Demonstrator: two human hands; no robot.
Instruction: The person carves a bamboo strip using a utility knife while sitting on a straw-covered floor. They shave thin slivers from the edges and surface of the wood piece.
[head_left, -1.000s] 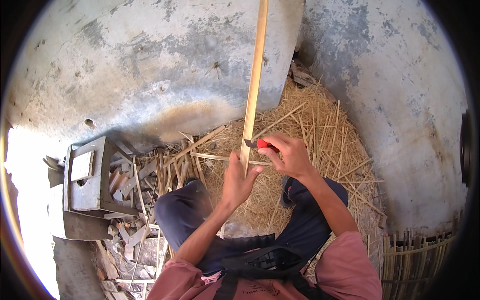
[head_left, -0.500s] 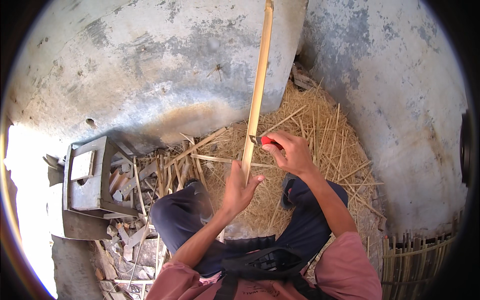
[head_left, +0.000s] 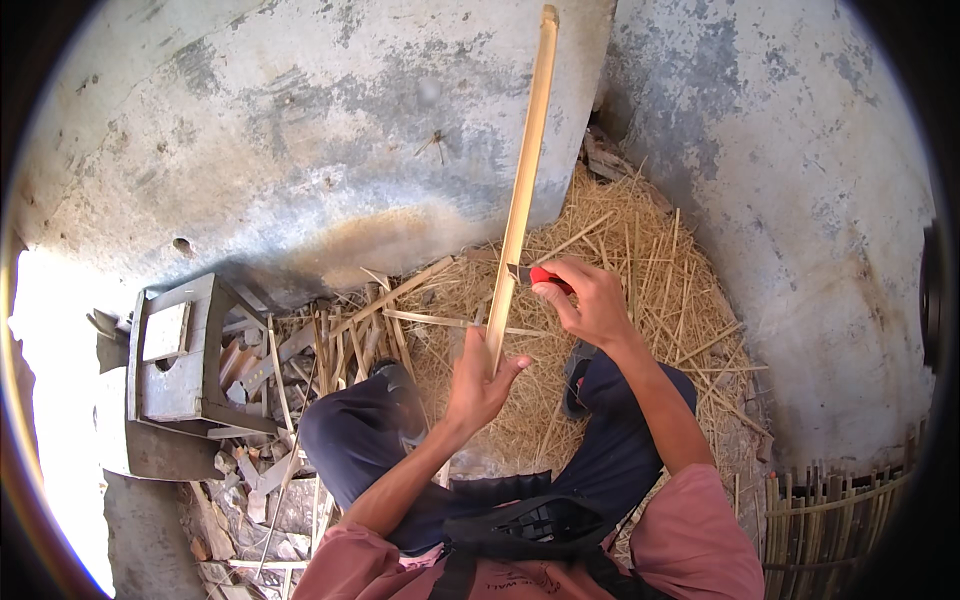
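Note:
A long, pale split-bamboo strip (head_left: 524,170) stands up and away from me, its far end leaning over the wall. My left hand (head_left: 478,382) grips the near end from below, thumb pointing out to the right. Closed around the red handle of a small knife (head_left: 545,277), my right hand (head_left: 590,305) is beside the strip's right edge. The dark blade touches the strip a little above my left hand. The part of the handle inside my right palm is hidden.
Shavings and thin slats (head_left: 670,290) cover the floor ahead. To the left lies a wooden box-like stool (head_left: 180,350) beside rubble (head_left: 260,490). A slatted bamboo piece (head_left: 830,520) is at lower right. Weathered walls (head_left: 350,120) close in ahead and right.
The bamboo strip's far end has shifted slightly right and come lower, so its tip now shows. My right hand and the knife have moved a little right and up along the strip.

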